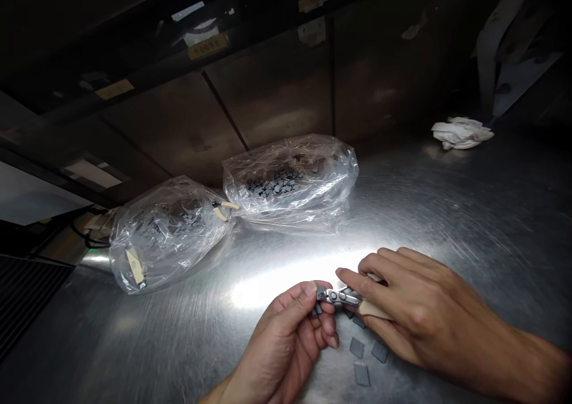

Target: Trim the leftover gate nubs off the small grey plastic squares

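Observation:
My right hand point(420, 305) holds small metal pliers point(339, 297) with cream-coloured grips, their steel head pointing left. My left hand point(281, 347) pinches small dark grey tiles point(317, 310) right by the pliers' jaws, and its fingers partly hide them. Several loose grey tiles point(364, 350) lie on the steel table below my right hand. Behind my hands rest two knotted clear plastic bags point(290, 174) point(165, 237) full of similar tiles. A small cream-handled clip point(222, 208) sits between the bags.
The hands work on a scratched stainless steel table point(147, 338) that reflects a bright light. A crumpled white cloth point(462, 133) lies at the back right, below hanging grey sheets. Labelled steel panels point(268, 100) form the back wall, and a dark vent grille point(22, 297) sits at the left edge.

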### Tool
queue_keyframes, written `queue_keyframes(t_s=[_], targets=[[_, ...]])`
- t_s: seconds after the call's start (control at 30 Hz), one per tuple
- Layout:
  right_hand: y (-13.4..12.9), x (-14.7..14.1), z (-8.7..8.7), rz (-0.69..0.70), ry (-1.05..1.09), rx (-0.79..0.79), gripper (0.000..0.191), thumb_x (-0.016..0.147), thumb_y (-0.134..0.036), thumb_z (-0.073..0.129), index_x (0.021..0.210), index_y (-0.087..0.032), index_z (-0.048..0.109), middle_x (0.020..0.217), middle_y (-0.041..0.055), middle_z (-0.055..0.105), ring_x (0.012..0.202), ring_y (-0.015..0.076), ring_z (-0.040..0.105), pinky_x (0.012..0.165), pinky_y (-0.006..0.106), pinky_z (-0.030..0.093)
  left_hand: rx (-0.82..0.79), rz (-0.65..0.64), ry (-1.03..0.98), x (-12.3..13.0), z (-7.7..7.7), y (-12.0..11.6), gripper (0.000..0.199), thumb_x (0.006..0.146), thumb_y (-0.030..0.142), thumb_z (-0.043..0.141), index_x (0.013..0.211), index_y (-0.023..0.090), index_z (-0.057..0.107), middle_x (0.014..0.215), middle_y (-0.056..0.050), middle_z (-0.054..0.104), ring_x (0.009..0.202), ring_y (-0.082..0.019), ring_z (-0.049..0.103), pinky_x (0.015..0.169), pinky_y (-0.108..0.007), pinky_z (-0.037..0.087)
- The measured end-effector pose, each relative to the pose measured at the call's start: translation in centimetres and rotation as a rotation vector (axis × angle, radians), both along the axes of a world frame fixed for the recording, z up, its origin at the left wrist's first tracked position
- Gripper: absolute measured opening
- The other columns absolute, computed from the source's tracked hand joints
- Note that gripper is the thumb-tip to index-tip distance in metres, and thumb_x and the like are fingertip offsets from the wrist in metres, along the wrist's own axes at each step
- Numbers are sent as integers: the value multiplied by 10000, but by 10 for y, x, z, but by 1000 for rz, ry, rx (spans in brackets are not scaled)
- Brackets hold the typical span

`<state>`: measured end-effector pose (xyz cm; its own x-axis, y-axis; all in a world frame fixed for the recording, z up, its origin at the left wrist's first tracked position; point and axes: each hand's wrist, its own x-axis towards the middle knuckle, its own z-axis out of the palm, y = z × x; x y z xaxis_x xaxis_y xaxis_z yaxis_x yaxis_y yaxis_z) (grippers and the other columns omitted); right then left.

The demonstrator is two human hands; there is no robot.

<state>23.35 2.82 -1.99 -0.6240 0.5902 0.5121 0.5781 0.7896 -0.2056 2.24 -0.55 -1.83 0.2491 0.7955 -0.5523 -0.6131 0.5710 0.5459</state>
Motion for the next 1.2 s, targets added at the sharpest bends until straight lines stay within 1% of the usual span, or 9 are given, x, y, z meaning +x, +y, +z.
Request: queue_keyframes(t_s=[0.27, 0.53, 0.73, 0.93, 1.0, 1.1, 1.2], targets=[[0, -2, 0, -22, -19, 29, 209, 967, -161, 537, 1118, -176, 681, 824, 26, 587, 699, 190, 546, 657, 345, 371, 2, 7, 0, 0, -1, -1, 176, 848, 248, 844, 912, 90, 800, 742, -50, 702, 600, -93, 618, 628, -210, 525], [-1, -1, 0, -11, -33, 84, 227, 975, -141, 516, 1139, -162, 672, 795, 19, 579, 678, 184, 533, 646, 350, 348, 1, 17, 22, 1, 1, -2, 219, 823, 274, 872, 911, 85, 803, 731, -49, 695, 609, -90, 606, 627, -207, 518], [0, 0, 0, 2, -52, 68, 211, 976, -133, 522, 1130, -161, 664, 795, 8, 584, 664, 178, 552, 621, 343, 372, -10, 31, 37, 3, 2, 0, 214, 794, 256, 894, 892, 88, 806, 738, -47, 698, 615, -87, 598, 626, -202, 515], [-1, 0, 1, 7, -54, 70, 231, 1009, -135, 482, 1156, -169, 657, 779, -3, 586, 623, 166, 553, 593, 327, 395, -6, 33, 26, 2, 1, -2, 197, 814, 250, 878, 896, 87, 804, 745, -48, 696, 620, -86, 599, 628, -203, 518], [-1, 0, 1, 13, -59, 54, 230, 1011, -133, 477, 1154, -169, 654, 777, -5, 585, 618, 169, 562, 587, 326, 415, 0, 26, 25, 1, 1, -2, 203, 824, 256, 870, 907, 84, 802, 738, -47, 690, 617, -87, 597, 629, -205, 520], [-1, 2, 0, 21, -51, -1, 238, 987, -139, 523, 1188, -159, 650, 803, 1, 599, 625, 174, 579, 582, 328, 446, 2, 25, 18, 0, 0, -1, 190, 840, 251, 854, 911, 84, 798, 748, -53, 694, 623, -92, 604, 622, -206, 521], [3, 8, -2, -3, 10, -65, 253, 971, -146, 553, 1200, -167, 660, 808, 3, 614, 629, 167, 588, 563, 309, 451, -4, 22, 10, 0, 0, -1, 148, 859, 224, 829, 898, 86, 791, 770, -57, 697, 623, -93, 613, 616, -205, 523]])
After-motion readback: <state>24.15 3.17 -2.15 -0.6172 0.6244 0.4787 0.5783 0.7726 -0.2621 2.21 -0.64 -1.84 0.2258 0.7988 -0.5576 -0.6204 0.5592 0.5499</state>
